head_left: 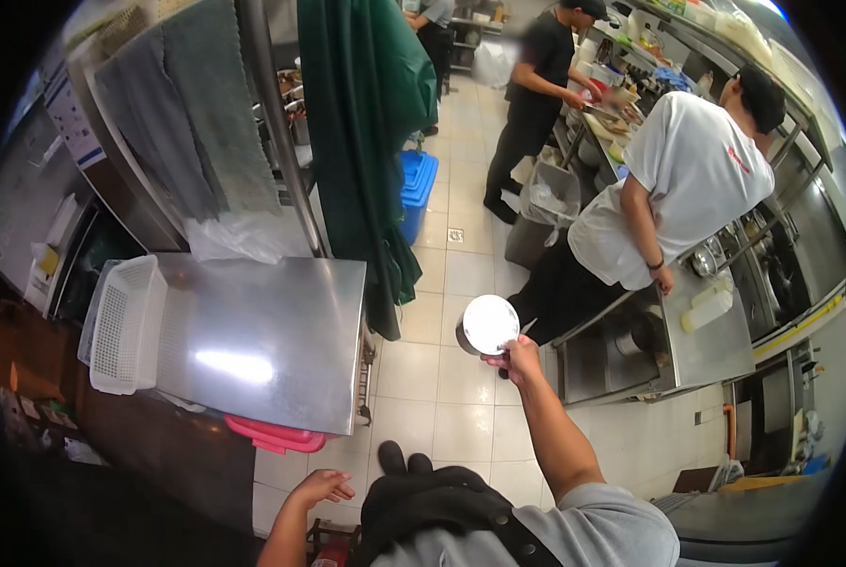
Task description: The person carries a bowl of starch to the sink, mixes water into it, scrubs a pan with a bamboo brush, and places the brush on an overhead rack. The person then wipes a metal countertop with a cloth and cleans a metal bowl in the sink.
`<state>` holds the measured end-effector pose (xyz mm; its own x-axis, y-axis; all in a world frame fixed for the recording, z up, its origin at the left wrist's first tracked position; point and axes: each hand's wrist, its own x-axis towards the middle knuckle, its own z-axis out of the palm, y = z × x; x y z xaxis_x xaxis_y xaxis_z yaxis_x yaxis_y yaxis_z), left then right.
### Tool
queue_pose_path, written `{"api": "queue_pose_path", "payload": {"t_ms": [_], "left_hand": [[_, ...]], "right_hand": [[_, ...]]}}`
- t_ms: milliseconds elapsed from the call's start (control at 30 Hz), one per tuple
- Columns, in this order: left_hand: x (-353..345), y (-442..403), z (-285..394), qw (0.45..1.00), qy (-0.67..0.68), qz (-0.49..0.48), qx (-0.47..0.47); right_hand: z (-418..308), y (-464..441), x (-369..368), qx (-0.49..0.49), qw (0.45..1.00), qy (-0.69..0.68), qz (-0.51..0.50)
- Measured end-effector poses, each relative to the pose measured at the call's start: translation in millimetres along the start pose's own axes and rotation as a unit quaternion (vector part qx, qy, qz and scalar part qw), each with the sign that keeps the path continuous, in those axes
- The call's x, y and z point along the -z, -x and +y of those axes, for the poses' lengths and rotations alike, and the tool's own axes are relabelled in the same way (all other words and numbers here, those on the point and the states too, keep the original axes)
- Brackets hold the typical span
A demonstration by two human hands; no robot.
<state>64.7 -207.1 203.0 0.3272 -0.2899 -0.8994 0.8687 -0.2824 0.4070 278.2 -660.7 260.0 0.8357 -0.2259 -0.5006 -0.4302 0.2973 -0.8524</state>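
Out in front of my body, my right hand (513,359) grips the near edge of a round container with a white top (491,324). A darker side shows along the container's left, and I cannot make out whether the white is a lid or the inside. My left hand (325,486) hangs low at my left, fingers loosely stretched, with nothing in it. Nearest to it are a pink plastic tub (270,435) under the steel table's edge and my dark apron (432,515).
A steel table (281,331) with a white plastic basket (128,326) stands left. A green curtain (357,142) and blue bin (417,189) line the tiled aisle. A co-worker in white (678,180) leans at the right counter (702,350), near a grey bin (536,227); another person (541,85) works beyond.
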Motion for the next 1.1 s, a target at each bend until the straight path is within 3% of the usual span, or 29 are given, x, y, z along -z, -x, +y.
{"api": "queue_pose_path", "payload": {"t_ms": [67,133,233,333,567,800,1100], "left_hand": [[-17.7,29.5,41.5,0.997,-0.051,-0.044,-0.045],[-32.3,40.8,81.8,0.962,-0.066,-0.085,-0.253],[-46.3,29.1,151.4,0.946,-0.060,-0.037,-0.317],[-56.1,-7.3,206.6,0.950,-0.005,-0.011,-0.313],[-109.3,-67.8,371.0,0.955,-0.056,-0.017,-0.290],[-138.7,-106.2,552.8,0.913,0.028,0.048,-0.404],[-67.9,-184.0,754.2,0.882,0.073,0.051,-0.462]], "right_hand": [[-3.4,-5.0,-5.7,0.005,1.000,0.002,-0.007],[-4.7,-8.8,-7.4,-0.003,1.000,-0.009,-0.005],[-16.9,-17.1,-7.3,-0.013,1.000,-0.028,-0.003],[-22.9,-40.0,4.6,-0.031,0.999,-0.041,-0.005],[-49.6,-129.2,48.8,-0.039,0.997,-0.060,0.006],[-124.0,-225.5,63.5,-0.012,0.998,-0.051,0.025],[-222.3,-423.7,16.7,0.005,0.994,-0.106,0.032]]}}
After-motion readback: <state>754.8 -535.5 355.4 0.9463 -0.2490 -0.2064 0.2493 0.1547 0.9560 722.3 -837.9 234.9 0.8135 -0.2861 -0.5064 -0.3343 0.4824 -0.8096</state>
